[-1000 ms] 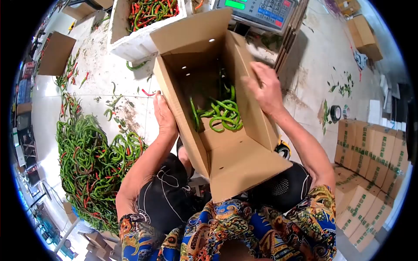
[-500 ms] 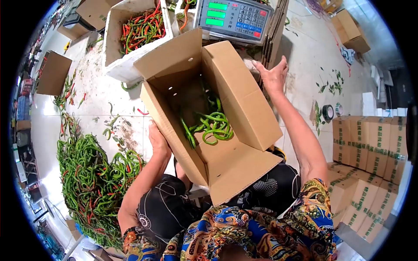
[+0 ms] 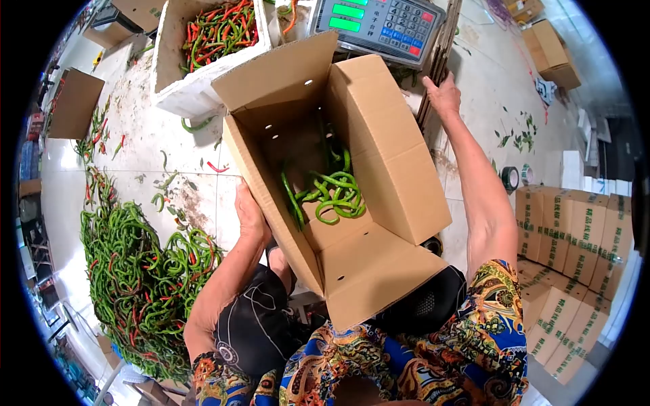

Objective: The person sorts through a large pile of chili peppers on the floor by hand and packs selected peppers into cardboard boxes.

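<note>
An open cardboard box point(image 3: 389, 145) rests tilted over my lap, flaps spread. Several long green chili peppers point(image 3: 338, 196) lie on its bottom. My left hand point(image 3: 251, 213) holds the box from its left side, palm on the outer wall. Beyond the box's right side, my right hand point(image 3: 443, 97) grips the edge of flattened cardboard sheets point(image 3: 441, 49) standing beside the scale; the fingertips are partly hidden. The digital scale point(image 3: 379, 42) has lit green displays.
A white foam box point(image 3: 186, 97) of red and green chilies stands at the far left. A big chili pile point(image 3: 135, 291) covers the floor to my left. Stacked printed cartons point(image 3: 575, 230) and tape rolls point(image 3: 510, 177) are on the right. Loose leaves point(image 3: 520, 128) litter the floor.
My right hand has gone from spread fingers in the air to the flattened cardboard's edge. The left hand stays on the box, which has shifted slightly in view.
</note>
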The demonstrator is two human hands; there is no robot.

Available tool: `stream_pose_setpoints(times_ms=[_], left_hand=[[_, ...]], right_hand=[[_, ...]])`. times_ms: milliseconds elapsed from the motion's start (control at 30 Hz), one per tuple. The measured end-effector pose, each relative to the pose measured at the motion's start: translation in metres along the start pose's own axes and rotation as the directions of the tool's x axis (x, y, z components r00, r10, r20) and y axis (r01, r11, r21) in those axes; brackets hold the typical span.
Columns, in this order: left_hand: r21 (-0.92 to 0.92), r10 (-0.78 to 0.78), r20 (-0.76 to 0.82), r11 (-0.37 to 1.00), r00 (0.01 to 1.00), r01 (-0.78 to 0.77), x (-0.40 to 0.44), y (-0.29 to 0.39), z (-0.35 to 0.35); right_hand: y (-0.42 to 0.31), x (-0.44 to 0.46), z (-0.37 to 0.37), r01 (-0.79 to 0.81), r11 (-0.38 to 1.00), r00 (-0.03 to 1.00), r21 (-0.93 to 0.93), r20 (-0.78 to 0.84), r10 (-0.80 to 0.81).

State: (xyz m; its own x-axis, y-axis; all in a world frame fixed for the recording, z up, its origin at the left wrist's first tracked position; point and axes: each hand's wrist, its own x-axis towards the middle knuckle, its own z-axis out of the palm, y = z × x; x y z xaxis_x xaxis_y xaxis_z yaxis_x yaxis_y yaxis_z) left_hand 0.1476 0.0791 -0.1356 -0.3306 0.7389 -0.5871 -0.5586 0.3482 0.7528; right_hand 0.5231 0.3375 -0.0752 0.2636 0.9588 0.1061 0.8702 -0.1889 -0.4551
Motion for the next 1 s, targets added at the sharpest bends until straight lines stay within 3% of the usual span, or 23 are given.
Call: stream_pose_setpoints(times_ms=[67,167,200,233,333,400,533,600,633,700,733,833,867,900,933,967,1000], left_hand=[[-0.021,0.002,-0.033,1.000,0.999,-0.003,-0.010,0.012,0.003],[0.055,0.228,-0.023,0.973,0.973,-0.226,-0.018,0.024,-0.008],[0.164,0.289,-0.047,0.946,0.956,-0.278,-0.024,0.030,-0.013],[0.244,0.313,-0.044,0.924,0.949,-0.293,-0.027,0.034,-0.023],[0.222,0.330,-0.033,0.923,0.944,-0.315,-0.044,0.044,-0.054],[0.219,0.287,-0.180,0.944,0.941,-0.246,-0.068,0.037,-0.087],[0.138,0.047,-0.245,0.990,0.968,-0.013,-0.105,0.003,-0.162],[0.208,-0.019,-0.280,0.975,0.960,0.080,-0.131,-0.037,-0.201],[0.535,0.131,-0.264,0.844,0.956,0.032,-0.149,-0.060,-0.217],[0.688,0.191,-0.258,0.725,0.947,0.042,-0.171,-0.108,-0.248],[0.695,0.166,-0.270,0.716,0.948,0.072,-0.183,-0.130,-0.262],[0.664,0.036,-0.310,0.723,0.950,0.190,-0.217,-0.213,-0.302],[0.676,0.017,-0.270,0.716,0.963,0.177,-0.227,-0.232,-0.311],[0.688,0.000,-0.226,0.708,0.974,0.160,-0.234,-0.247,-0.320],[0.685,0.013,-0.186,0.718,0.982,0.120,-0.246,-0.257,-0.319],[0.647,-0.046,-0.240,0.737,0.970,0.195,-0.252,-0.262,-0.323],[0.648,-0.047,-0.295,0.724,0.954,0.236,-0.260,-0.254,-0.324]], right_hand=[[0.004,-0.012,-0.004,-0.037,0.997,0.997,0.068,0.069,0.032],[0.007,-0.039,-0.016,-0.098,0.991,0.995,0.092,0.017,0.097],[0.002,-0.056,-0.025,-0.038,0.984,0.998,0.175,-0.042,0.046],[-0.006,-0.073,-0.034,-0.009,0.980,1.000,0.197,0.008,0.007],[-0.026,-0.113,-0.064,0.142,0.964,0.982,0.224,0.093,-0.166],[-0.045,-0.139,-0.077,0.348,0.931,0.930,0.112,0.084,-0.358],[-0.065,-0.199,-0.098,0.587,0.808,0.803,-0.049,0.162,-0.573],[-0.081,-0.220,-0.099,0.636,0.772,0.755,0.014,0.195,-0.625],[-0.093,-0.235,-0.105,0.649,0.758,0.734,0.062,0.208,-0.646],[-0.116,-0.259,-0.093,0.481,0.842,0.747,0.246,0.387,-0.540],[-0.130,-0.266,-0.088,0.381,0.875,0.682,0.300,0.548,-0.485],[-0.180,-0.303,-0.064,0.070,0.921,0.501,0.384,0.785,-0.365],[-0.195,-0.318,-0.059,0.022,0.918,0.452,0.395,0.816,-0.362],[-0.188,-0.316,-0.019,0.109,0.961,0.527,0.254,0.805,-0.273],[-0.192,-0.318,-0.013,0.090,0.962,0.436,0.256,0.859,-0.269],[-0.204,-0.325,-0.008,0.079,0.964,0.351,0.253,0.898,-0.264],[-0.206,-0.323,-0.002,0.073,0.969,0.342,0.237,0.906,-0.248]])
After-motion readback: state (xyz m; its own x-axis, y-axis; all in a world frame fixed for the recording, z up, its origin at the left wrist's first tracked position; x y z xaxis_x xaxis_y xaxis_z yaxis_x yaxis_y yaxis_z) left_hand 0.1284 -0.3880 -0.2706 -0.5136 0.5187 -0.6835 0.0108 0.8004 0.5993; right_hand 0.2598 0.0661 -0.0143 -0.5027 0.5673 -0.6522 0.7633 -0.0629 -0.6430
